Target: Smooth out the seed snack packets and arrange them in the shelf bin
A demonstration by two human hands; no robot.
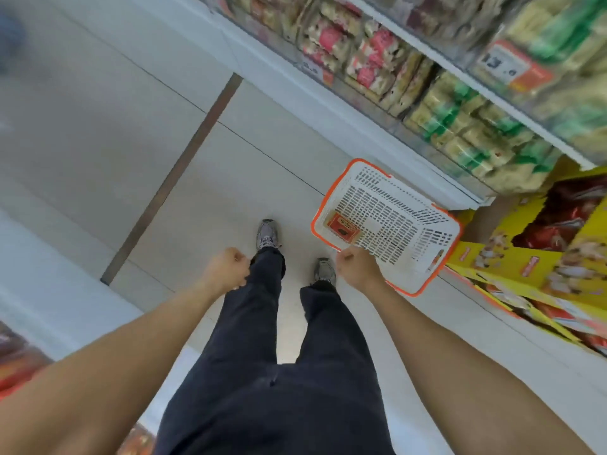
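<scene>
I look straight down a shop aisle at my own legs. My left hand point(228, 269) hangs over the floor in a closed fist with nothing in it. My right hand point(356, 267) is also curled shut and empty, just above the near rim of a white basket with an orange rim point(331, 188) that stands on the floor. One red packet point(343, 227) lies flat in the basket's near-left corner. Blurred green-and-beige snack packets point(466, 133) and red-and-beige packets point(361, 57) fill the clear shelf bins on the right.
White shelf unit point(295, 103) runs along the right side. A yellow cardboard display point(525, 257) with red packets stands to the right of the basket. A brown floor strip point(177, 178) crosses the pale tiles. More goods show blurred at the lower left.
</scene>
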